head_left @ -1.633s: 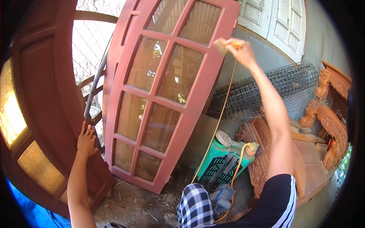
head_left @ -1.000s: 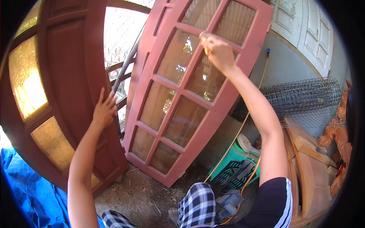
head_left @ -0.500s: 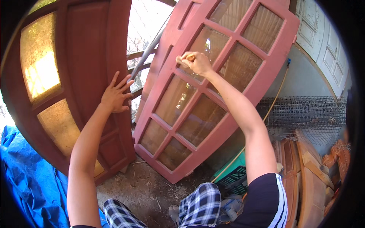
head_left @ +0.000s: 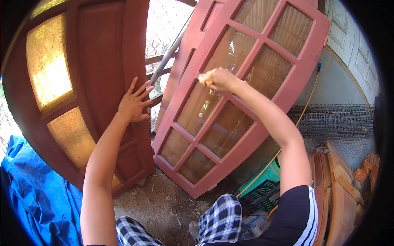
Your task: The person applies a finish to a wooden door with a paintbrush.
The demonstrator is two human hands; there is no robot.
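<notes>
My left hand lies with fingers spread against the right edge of a dark red wooden door, which has textured amber glass panes. My right hand is closed, held in front of a faded red glazed door that leans at a tilt. Something small and pale shows at its fingertips, too blurred to name. The fingers are near the left stile of that door; I cannot tell whether they touch it.
Another red door stands behind the glazed one. A blue tarp lies at left. At right are a green crate, rolled wire mesh, a yellowish hose and carved wooden pieces. White doors lean at far right.
My right hand has moved a little down along the glazed door and turned. The left hand stays on the dark red door. The whole view has shifted slightly.
</notes>
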